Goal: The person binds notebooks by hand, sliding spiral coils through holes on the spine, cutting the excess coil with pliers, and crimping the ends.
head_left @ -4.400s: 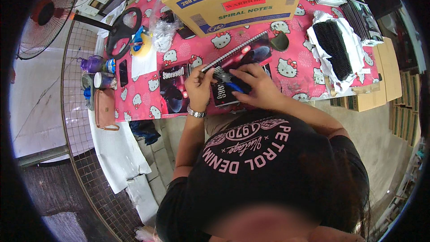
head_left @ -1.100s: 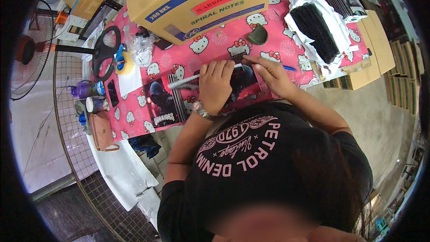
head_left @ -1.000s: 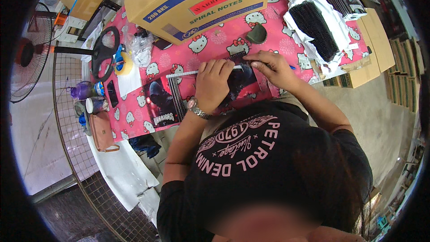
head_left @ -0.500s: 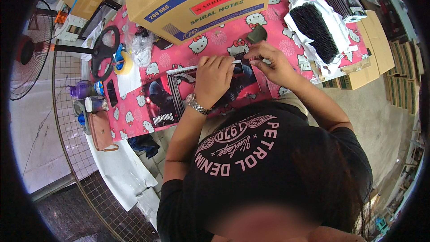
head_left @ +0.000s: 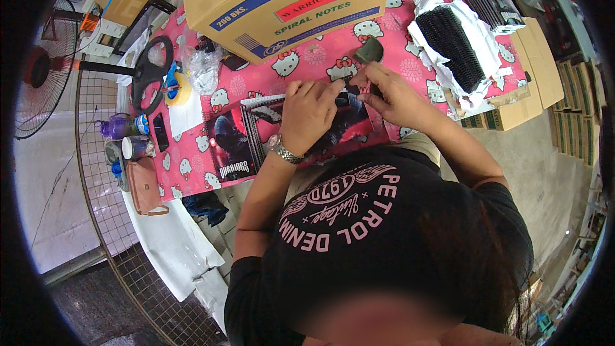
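on the pink cloth (head_left: 314, 56), a big carton (head_left: 288, 5) is standing upright, and a notebook (head_left: 349, 122) with a dark, red-lit cover is lying on the near side of it, clear of its wall. the left hand (head_left: 307, 116) is resting over that notebook, nearer to the person than the carton is, its fingers bent close together across the far edge; how tightly it is gripping is not showing. a metal watch (head_left: 286, 148) is circling that wrist. the right hand (head_left: 392, 95) is hovering at the notebook's far right corner, near the carton's right end, thumb and forefinger bent toward each other with a small gap showing (whether the tips are pinching anything, i cannot tell).

a second notebook (head_left: 229, 141) is lying nearer than the carton and toward its left, close beside the first; whether their edges are overlapping is unclear. a green dish (head_left: 369, 50) is sitting just off the carton's near right side. well to the carton's right, black coils (head_left: 452, 49) are lying on white paper (head_left: 490, 57), and stacked notebooks (head_left: 490, 3) are sitting beyond them. left of the carton, a plastic bag (head_left: 202, 70) is lying near it, while a tape roll (head_left: 180, 90) and a phone (head_left: 160, 132) are lying farther out.
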{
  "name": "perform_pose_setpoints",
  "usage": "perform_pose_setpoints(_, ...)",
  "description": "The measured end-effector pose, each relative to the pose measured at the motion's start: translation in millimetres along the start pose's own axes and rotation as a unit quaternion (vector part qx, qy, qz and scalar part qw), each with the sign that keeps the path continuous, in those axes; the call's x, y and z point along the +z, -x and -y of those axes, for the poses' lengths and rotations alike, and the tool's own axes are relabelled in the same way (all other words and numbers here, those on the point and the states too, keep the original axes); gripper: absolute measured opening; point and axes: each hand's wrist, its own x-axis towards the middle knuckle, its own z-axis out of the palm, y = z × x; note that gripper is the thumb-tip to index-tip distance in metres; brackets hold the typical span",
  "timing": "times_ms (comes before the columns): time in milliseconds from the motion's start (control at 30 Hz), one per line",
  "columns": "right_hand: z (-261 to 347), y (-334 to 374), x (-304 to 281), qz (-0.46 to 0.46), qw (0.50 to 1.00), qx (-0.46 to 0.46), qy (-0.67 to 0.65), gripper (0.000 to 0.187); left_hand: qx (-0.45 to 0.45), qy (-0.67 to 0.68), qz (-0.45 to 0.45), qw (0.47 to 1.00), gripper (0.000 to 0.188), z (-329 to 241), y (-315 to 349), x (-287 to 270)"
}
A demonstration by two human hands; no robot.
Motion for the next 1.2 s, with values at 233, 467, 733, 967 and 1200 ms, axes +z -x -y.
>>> perform_pose_setpoints(233,14,0,7,0.015,0.994,-0.001,0.107,0.025,-0.027,-0.012,0.045,0.999,0.029,-2,6,-3)
perform_pose_setpoints(467,-62,-34,0,0.046,0.981,0.175,-0.068,0.031,-0.24,-0.091,-0.008,0.966,0.023,-21,30,-2)
perform_pose_setpoints(733,-110,-36,-1,0.184,0.967,0.161,0.072,0.042,-0.196,0.03,-0.01,0.98,0.037,-11,47,-7)
perform_pose_setpoints(967,-34,-38,-20,0.283,0.918,0.045,-0.276,0.049,-0.172,0.032,-0.01,0.985,0.043,-7,39,-3)
perform_pose_setpoints(1200,-26,-44,-17,0.286,0.927,0.03,-0.241,0.056,-0.154,0.032,-0.023,0.987,0.039,-9,33,-9)
